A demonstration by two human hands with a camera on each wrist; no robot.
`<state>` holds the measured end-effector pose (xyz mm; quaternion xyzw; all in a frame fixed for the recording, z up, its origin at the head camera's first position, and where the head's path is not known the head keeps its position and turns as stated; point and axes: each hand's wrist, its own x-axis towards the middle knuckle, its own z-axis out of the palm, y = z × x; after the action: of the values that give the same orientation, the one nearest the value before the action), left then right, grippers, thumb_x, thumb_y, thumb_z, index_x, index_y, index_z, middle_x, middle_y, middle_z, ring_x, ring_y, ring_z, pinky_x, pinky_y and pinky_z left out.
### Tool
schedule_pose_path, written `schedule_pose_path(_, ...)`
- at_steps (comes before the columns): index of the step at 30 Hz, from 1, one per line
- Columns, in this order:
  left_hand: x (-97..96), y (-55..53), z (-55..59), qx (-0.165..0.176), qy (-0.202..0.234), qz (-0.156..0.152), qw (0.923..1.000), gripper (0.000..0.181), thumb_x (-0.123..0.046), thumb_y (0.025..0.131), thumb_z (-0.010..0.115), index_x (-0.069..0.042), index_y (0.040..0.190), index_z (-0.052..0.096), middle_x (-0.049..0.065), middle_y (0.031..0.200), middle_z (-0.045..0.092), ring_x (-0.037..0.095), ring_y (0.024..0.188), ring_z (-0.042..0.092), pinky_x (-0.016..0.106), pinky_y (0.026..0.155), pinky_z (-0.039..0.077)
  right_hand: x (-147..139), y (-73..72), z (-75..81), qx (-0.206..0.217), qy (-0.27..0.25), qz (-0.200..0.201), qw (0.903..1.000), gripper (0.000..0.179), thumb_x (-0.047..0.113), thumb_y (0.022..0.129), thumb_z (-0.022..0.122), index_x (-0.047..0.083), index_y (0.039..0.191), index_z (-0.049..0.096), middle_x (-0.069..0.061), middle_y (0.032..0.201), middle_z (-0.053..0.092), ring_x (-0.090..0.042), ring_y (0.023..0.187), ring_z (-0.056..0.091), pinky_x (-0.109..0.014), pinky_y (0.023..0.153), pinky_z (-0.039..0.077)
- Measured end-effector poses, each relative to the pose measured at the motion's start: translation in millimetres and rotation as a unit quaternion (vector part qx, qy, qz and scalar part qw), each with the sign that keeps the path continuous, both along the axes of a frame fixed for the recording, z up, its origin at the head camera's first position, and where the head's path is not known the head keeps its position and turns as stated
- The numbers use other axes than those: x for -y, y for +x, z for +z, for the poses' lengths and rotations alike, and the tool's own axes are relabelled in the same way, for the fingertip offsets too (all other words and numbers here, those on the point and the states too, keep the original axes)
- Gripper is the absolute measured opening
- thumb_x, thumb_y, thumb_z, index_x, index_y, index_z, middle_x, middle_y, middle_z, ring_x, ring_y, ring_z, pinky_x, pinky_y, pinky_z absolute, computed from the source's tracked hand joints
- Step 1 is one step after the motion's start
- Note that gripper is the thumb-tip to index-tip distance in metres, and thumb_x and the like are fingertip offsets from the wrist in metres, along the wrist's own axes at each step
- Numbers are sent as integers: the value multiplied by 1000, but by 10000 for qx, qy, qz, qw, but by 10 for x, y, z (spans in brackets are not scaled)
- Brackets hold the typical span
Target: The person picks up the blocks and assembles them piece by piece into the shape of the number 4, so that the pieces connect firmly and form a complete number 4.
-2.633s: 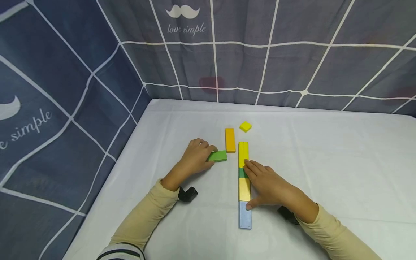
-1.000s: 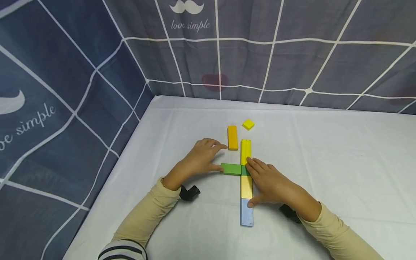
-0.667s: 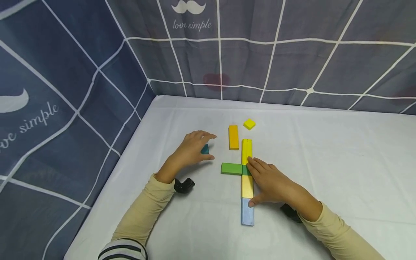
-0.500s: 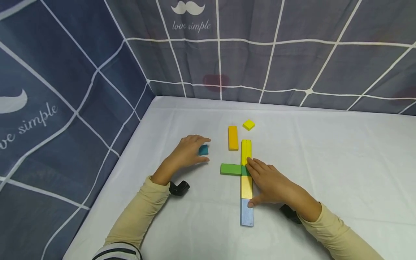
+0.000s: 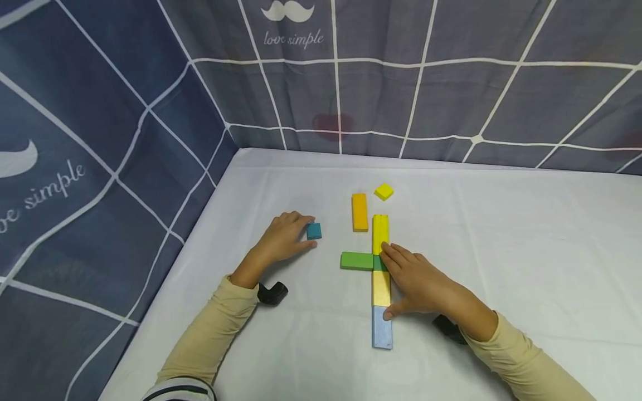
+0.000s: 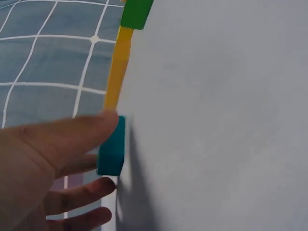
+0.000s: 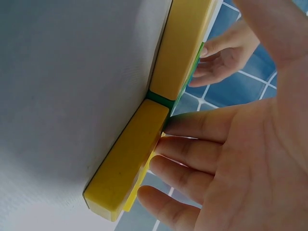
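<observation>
A grid-patterned curtain point(image 5: 391, 100) stands behind the white-covered counter point(image 5: 526, 250). A multicoloured row of blocks point(image 5: 381, 288) lies end to end there. The right hand point(image 5: 418, 287) touches the row, fingers straight, thumb spread away. The left hand point(image 5: 282, 238) has thumb and fingers spread around the teal block. An orange block point(image 5: 359, 213) lies apart; a green block point(image 5: 357, 260) abuts the row's left side. The teal block point(image 5: 314, 231) sits left of both. A small yellow block point(image 5: 384, 192) lies past the row's far end.

Curtained-off workspace, rm. type unclear: grid-print curtains point(image 5: 376, 100) edge wht. tbl. point(image 5: 541, 245)
</observation>
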<state>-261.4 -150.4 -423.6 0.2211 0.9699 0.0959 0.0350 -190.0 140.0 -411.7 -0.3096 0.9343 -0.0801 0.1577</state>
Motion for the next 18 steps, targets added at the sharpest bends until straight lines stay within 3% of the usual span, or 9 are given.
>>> schedule_pose_path(3, -39, 16, -14, -341, -23, -111, 9994, 45, -32, 81, 67, -10, 119, 58, 10, 106, 59, 28, 98, 53, 39, 82, 42, -1, -7, -4, -28, 17, 6, 10000, 113, 62, 60, 72, -7, 139, 29, -21, 149, 20, -37, 136, 20, -53, 102, 29)
schedule_pose_path(6, -74, 74, 13, -454, -18, -288, 9985, 38, -28, 80, 69, -10, 113, 62, 7, 102, 61, 27, 97, 54, 39, 81, 43, 6, 5, -3, -40, 14, 16, 10000, 113, 62, 60, 72, -7, 139, 29, -21, 149, 20, -37, 136, 20, -53, 102, 29)
schedule_pose_path(13, -187, 185, 83, -138, 281, -711, 9970, 37, -28, 78, 70, -13, 111, 63, 3, 100, 61, 23, 97, 52, 36, 84, 41, 9, 2, -4, -29, 22, 15, 10000, 114, 63, 59, 70, -7, 139, 29, -22, 149, 20, -38, 136, 19, -54, 102, 29)
schedule_pose_path(18, -248, 237, 62, -67, 343, -1014, 9942, 35, -26, 78, 71, -13, 110, 63, 2, 99, 60, 21, 96, 51, 34, 82, 41, 18, -19, -31, -1, 29, 0, 10000, 114, 63, 59, 71, -6, 139, 28, -21, 150, 18, -37, 137, 18, -53, 103, 28)
